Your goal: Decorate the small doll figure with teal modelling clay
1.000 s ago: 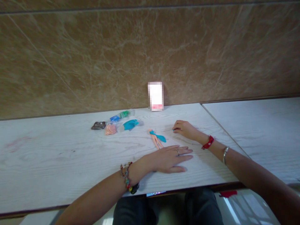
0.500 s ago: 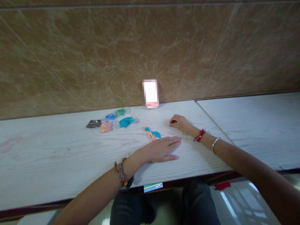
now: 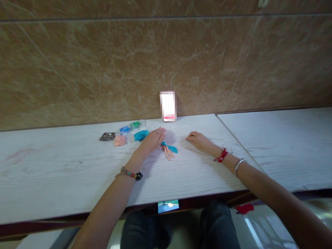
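Note:
My left hand (image 3: 154, 137) reaches over the table with its fingers stretched out, between a clear bag of turquoise modelling clay (image 3: 140, 135) and a small clay figure. Part of the bag is behind that hand. The small clay figure (image 3: 167, 152) has thin peach strips and a flat turquoise piece; its top end lies close to my left fingers and is partly covered. My right hand (image 3: 199, 141) rests on the table to the right of the figure. Its fingers are bent and pressed together; what they hold, if anything, is hidden.
Bags of peach clay (image 3: 119, 140), dark clay (image 3: 107, 136), blue clay (image 3: 125, 129) and green clay (image 3: 135, 125) lie at the left. A blurred-out upright phone-like object (image 3: 168, 106) leans on the tiled wall (image 3: 116, 69). A lit screen (image 3: 168, 206) shows below the table's front edge.
My left hand has moved away from me and left, from in front of the clay figure to beside its top, uncovering the peach strips. The fingers of my right hand have closed together more.

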A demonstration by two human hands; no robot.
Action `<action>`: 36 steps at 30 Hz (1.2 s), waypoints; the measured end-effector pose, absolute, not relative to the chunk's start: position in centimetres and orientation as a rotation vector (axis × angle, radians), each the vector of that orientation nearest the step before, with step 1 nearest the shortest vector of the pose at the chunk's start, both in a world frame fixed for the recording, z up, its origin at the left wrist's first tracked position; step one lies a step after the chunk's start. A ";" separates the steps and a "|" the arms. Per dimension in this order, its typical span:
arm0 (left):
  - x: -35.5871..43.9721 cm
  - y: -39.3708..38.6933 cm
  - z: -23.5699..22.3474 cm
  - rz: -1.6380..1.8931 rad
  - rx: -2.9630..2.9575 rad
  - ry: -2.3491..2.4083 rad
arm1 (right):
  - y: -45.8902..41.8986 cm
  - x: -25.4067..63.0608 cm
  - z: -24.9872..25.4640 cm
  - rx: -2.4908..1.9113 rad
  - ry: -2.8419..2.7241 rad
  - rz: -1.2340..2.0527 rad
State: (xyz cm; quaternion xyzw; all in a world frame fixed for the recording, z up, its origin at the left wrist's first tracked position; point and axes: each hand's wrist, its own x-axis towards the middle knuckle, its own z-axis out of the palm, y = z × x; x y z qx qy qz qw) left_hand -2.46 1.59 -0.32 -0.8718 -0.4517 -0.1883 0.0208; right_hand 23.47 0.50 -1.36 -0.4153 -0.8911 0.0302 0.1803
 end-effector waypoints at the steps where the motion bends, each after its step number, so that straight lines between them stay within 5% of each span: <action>1: -2.9 2.0 -0.6 -0.626 -2.666 -1.435 | 0.4 23.1 -1.4 -1.194 -2.524 0.065; 15: -4.2 2.8 -0.9 -0.820 -2.534 -1.550 | 0.9 19.2 0.1 -1.300 -2.370 0.300; 36: -3.7 2.9 -0.4 -0.898 -2.681 -1.466 | 0.4 21.5 -0.1 -1.159 -2.712 0.037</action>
